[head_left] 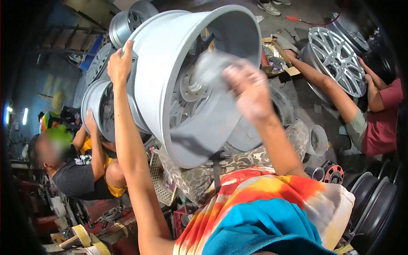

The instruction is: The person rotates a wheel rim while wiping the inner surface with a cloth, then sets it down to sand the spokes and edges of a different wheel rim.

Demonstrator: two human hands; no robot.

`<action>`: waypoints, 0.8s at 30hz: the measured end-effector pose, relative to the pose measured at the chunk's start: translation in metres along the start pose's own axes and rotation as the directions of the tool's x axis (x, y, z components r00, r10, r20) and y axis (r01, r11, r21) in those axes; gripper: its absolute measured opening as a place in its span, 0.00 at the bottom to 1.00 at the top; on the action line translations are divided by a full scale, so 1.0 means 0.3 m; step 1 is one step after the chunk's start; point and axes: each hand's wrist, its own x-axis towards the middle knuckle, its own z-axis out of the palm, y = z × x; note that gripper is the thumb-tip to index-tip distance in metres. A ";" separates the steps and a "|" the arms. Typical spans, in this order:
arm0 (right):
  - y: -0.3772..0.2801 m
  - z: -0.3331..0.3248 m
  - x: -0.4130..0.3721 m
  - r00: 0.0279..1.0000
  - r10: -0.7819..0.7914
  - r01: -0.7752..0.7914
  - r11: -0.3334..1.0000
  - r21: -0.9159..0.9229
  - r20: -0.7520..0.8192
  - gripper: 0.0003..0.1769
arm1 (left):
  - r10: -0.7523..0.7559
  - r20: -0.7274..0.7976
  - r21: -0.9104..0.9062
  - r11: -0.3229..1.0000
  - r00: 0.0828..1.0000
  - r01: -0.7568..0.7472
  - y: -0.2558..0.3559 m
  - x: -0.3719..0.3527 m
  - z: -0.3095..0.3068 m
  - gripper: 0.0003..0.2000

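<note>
A large pale grey wheel rim (153, 55) lies tilted over my lap, its open barrel facing me, with spokes and the hub deep inside. My left hand (120, 63) grips its far left edge, thumb pointing up along the metal. In front of the barrel opening, my right hand (250, 89) is smeared by motion, its fingers curled on a grey sheet-like piece (210, 72). That piece is too blurred to show its kind. Camouflage cloth (191, 180) lies beneath the rim, across my legs.
At left, a person (76, 170) handles another wheel rim (91, 100). A second person (380, 114) at right holds a silver spoked wheel (335, 59). A cardboard box (291, 70) of small items sits beyond my rim. Dark wheels (372, 208) stand lower right.
</note>
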 end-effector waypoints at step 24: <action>0.406 -0.589 -0.588 0.879 0.264 -0.469 0.340 -0.815 -0.396 0.15 | 0.121 0.781 -0.599 0.421 0.613 0.681 -0.142 0.160 -0.020 0.31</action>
